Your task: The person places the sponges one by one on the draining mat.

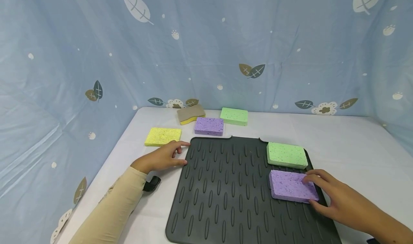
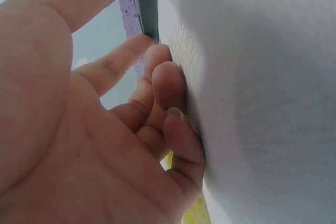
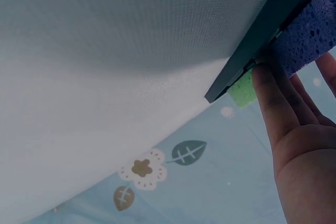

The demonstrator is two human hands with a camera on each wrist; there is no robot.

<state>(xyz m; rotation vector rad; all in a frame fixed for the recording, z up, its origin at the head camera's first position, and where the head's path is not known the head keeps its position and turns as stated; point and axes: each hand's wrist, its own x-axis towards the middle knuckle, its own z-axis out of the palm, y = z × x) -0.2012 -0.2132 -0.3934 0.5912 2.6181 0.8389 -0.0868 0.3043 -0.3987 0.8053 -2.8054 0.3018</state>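
Note:
A dark grey ribbed drying mat [image 1: 222,186] lies on the white table. My left hand [image 1: 164,156] is at its left edge, index finger and thumb stretched out to the rim, the other fingers bent against the cloth. In the left wrist view the fingertips of the left hand [image 2: 105,108] reach the mat's edge [image 2: 147,3]. On the mat's right side my right hand [image 1: 335,197] holds a purple sponge [image 1: 288,186] by its right end, fingers on top and thumb at the near side. Just behind it, a light green sponge [image 1: 286,155] rests on the mat's far right corner.
Beyond the mat stand another purple sponge [image 1: 209,126], another green sponge [image 1: 234,116] and a sponge with a brown top and yellow base [image 1: 191,114]. A yellow sponge [image 1: 163,136] lies just past the left hand. A blue leaf-print curtain [image 1: 206,50] hangs behind the table.

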